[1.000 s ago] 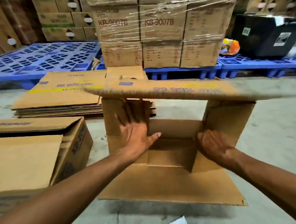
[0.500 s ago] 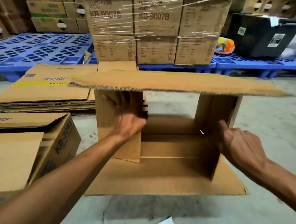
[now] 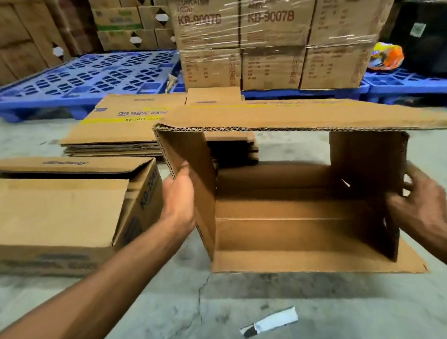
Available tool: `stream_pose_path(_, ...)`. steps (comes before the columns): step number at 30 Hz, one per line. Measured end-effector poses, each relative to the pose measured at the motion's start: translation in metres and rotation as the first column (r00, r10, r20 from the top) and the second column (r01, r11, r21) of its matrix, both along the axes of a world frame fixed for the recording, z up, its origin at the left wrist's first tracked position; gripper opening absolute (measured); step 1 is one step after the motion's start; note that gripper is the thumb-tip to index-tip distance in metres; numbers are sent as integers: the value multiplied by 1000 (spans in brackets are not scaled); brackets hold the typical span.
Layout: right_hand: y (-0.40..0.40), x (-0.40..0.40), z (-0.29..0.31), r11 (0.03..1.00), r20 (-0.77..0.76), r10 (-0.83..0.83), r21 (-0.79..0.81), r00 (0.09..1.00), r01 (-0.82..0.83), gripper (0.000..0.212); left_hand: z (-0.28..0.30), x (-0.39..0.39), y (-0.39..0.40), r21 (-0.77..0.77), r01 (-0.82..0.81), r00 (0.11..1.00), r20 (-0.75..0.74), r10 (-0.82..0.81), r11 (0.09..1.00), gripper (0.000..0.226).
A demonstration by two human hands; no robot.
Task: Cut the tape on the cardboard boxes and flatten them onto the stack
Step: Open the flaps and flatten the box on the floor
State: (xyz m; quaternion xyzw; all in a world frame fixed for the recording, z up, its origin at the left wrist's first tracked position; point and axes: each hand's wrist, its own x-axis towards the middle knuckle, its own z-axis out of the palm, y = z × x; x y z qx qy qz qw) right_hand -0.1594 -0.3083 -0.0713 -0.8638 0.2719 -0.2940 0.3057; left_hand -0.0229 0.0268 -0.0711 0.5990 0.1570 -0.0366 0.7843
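A warehouse floor of grey concrete (image 3: 68, 304), seen from a person's head looking down at both bare arms. At the back, a shrink-wrapped block of brown cartons (image 3: 274, 35) stands on a blue pallet (image 3: 304, 92); a second blue pallet (image 3: 80, 78) lies to its left.

In the middle, on the floor, an opened cardboard box (image 3: 285, 218) lies on its side with its open end facing the viewer and its flaps spread out. Behind it sits the stack of flattened boxes (image 3: 126, 133), near but apart from it. A second box (image 3: 57, 213), still assembled, rests on the floor at the left.

The left hand (image 3: 178, 201) grips the left side flap of the open box, thumb on the near face and fingers wrapped behind the edge. The right hand (image 3: 418, 204) holds the right side flap, fingers curled round its outer edge; this hand is blurred, so the exact finger placement is unclear.

A small white strip of tape (image 3: 269, 322) lies on the floor in front of the box.
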Motion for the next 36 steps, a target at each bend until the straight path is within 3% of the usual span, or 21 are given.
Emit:
stream_pose_path(4,7,-39,-28,973,-231,57,-206,971,-106,64,-12,1,6,-220,-226,974,-59,218,949,21)
stream_pose_path(6,7,-57,-36,927,-381,82,-311,921,-211,59,-22,-3,3,-258,-277,960,-120,253,926,25)
stream_pose_path(9,10,-61,-49,834,-616,121,-362,778,-416,43,-48,-27,-7,-203,-229,956,-232,181,952,32)
stream_pose_path(12,33,-53,-79,736,-753,233,-278,615,-618,35,-89,-51,-7,-221,-26,929,-365,-58,975,39)
stream_pose_path(15,56,-44,-102,704,-783,286,-219,552,-676,39,-117,-69,5,-152,259,769,-565,-299,954,44)
stream_pose_path(18,72,-36,-105,597,-688,411,-293,598,-747,26,-130,-79,24,-146,481,583,-682,-440,864,48)
stream_pose_path(20,76,-30,-103,510,-609,486,-385,627,-770,16,-132,-78,31,-246,604,442,-689,-575,758,54)
stream_pose_path(22,79,-21,-102,452,-602,502,-430,621,-781,20,-127,-74,32,-307,711,324,-655,-682,633,60)
stream_pose_path(24,79,-11,-104,393,-670,462,-433,581,-811,45,-119,-71,24,-354,751,270,-605,-749,557,60)
stream_pose_path(26,78,-1,-109,347,-773,344,-423,533,-837,79,-113,-68,16,-337,766,282,-589,-757,548,56)
stream_pose_path(27,80,2,-114,325,-812,289,-414,506,-850,85,-111,-66,13,-303,784,290,-592,-752,541,54)
stream_pose_path(31,99,6,-136,240,-889,243,-332,388,-912,57,-94,-68,0,-57,907,304,-597,-742,417,36)
stream_pose_path(34,110,19,-139,256,-870,276,-343,409,-904,54,-102,-61,-12,470,765,627,-388,-676,440,24)
stream_pose_path(35,115,24,-138,255,-857,298,-354,421,-900,55,-108,-56,-14,652,629,708,-255,-659,423,22)
stream_pose_path(36,121,28,-138,250,-848,316,-359,426,-899,55,-114,-49,-14,782,499,733,-151,-663,374,18)
